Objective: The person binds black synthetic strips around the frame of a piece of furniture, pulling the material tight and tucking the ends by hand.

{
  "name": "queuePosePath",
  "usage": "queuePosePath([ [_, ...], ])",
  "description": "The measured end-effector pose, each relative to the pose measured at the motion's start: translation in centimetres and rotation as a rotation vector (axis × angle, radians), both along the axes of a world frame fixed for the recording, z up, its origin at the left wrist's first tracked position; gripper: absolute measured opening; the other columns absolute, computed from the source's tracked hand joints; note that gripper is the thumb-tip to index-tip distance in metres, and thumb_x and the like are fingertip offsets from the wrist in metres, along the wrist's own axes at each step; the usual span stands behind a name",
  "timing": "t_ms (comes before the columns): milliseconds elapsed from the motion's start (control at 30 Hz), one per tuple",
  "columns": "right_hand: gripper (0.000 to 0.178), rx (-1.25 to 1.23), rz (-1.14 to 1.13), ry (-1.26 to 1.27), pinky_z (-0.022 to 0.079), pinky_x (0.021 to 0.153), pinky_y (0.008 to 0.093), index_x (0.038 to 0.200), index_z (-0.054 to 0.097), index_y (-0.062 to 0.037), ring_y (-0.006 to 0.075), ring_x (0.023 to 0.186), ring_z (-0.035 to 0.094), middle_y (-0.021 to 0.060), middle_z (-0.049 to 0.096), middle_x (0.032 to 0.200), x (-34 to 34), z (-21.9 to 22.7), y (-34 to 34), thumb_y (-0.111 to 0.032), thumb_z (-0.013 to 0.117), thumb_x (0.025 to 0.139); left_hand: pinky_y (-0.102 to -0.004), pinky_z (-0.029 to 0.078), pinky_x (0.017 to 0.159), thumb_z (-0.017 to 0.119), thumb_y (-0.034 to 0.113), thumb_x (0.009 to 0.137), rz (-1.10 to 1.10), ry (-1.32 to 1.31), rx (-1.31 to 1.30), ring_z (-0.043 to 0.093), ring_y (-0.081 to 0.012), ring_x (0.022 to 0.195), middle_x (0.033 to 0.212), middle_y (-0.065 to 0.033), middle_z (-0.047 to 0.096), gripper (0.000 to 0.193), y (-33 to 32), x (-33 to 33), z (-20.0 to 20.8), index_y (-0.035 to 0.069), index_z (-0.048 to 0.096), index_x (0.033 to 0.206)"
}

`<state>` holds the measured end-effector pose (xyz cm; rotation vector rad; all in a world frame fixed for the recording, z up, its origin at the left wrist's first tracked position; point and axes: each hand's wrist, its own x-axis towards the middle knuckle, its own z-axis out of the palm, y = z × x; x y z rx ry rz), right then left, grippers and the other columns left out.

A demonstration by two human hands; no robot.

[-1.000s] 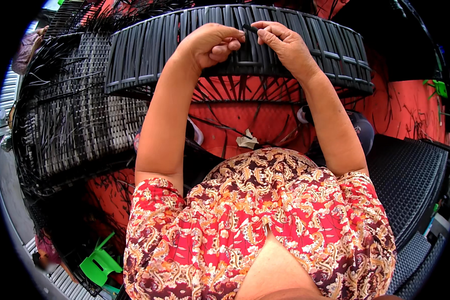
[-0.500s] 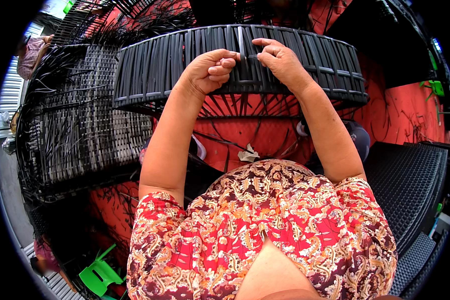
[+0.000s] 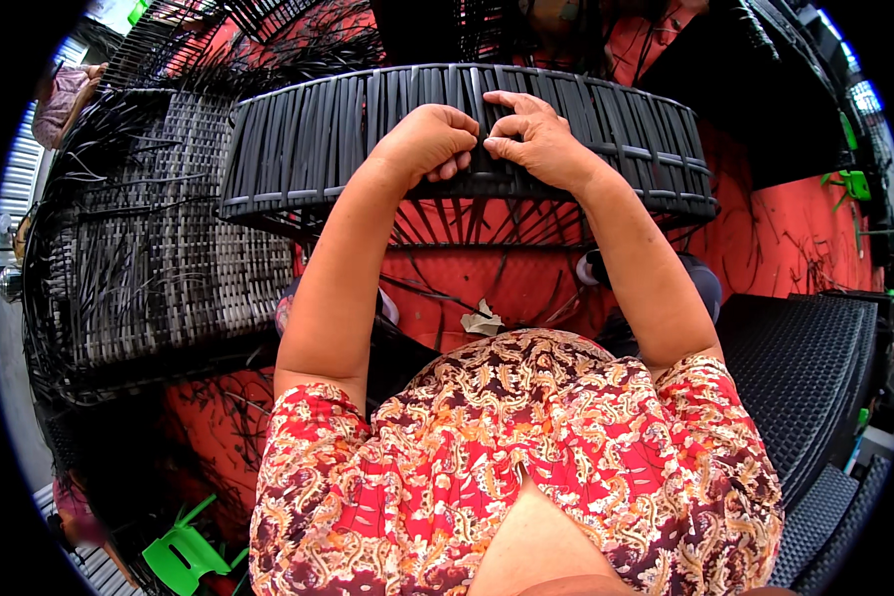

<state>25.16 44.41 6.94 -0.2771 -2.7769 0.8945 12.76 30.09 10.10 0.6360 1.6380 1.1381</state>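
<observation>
A curved frame (image 3: pixel 298 149) wrapped in upright dark flat weaving strips lies across in front of me. Both my hands are over the middle of it. My left hand (image 3: pixel 429 144) is closed, its thumb and forefinger pinched at a dark strip, other fingers curled under. Close beside it, my right hand (image 3: pixel 536 141) pinches the same spot with thumb and a bent finger, while another finger stretches out along the upper strips. The fingertips nearly meet, and the bit of strip between them is mostly hidden.
A large woven grey-black panel (image 3: pixel 169 238) with loose strip ends stands at the left. Dark woven pieces (image 3: pixel 795 368) are stacked at the right. Red sheeting (image 3: pixel 526 273) covers the floor, with strip scraps and a crumpled pale piece (image 3: pixel 482 320). Green plastic stools (image 3: pixel 184 556) stand near the edges.
My hands have drawn closer together and sit slightly lower. The left hand has turned over, with its back now more toward me. The view has shifted a little.
</observation>
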Motion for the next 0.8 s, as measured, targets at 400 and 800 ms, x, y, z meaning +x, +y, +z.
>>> queuePosePath([
  [400, 0.015, -0.025, -0.013, 0.105, 0.024, 0.100, 0.0413, 0.076, 0.066, -0.0144, 0.0233, 0.123, 0.036, 0.0029, 0.047, 0.127, 0.0, -0.4, -0.3, -0.029, 0.064, 0.077, -0.0200, 0.024, 0.032, 0.057, 0.009, 0.076, -0.191, 0.204, -0.099, 0.038, -0.0047, 0.036, 0.055, 0.0013, 0.050, 0.008, 0.7, -1.3, -0.3, 0.004, 0.058, 0.082],
  [800, 0.014, 0.094, 0.061, 0.309, 0.031, 0.100, 0.0371, 0.091, 0.064, -0.0102, 0.0282, 0.120, 0.039, 0.0106, 0.047, 0.126, -0.1, 1.5, -2.0, -0.015, 0.062, 0.078, -0.0203, 0.024, 0.033, 0.058, 0.013, 0.071, -0.160, 0.296, 0.021, 0.036, -0.0053, 0.037, 0.054, 0.0010, 0.048, 0.013, -1.0, -2.0, 2.0, 0.002, 0.060, 0.077],
])
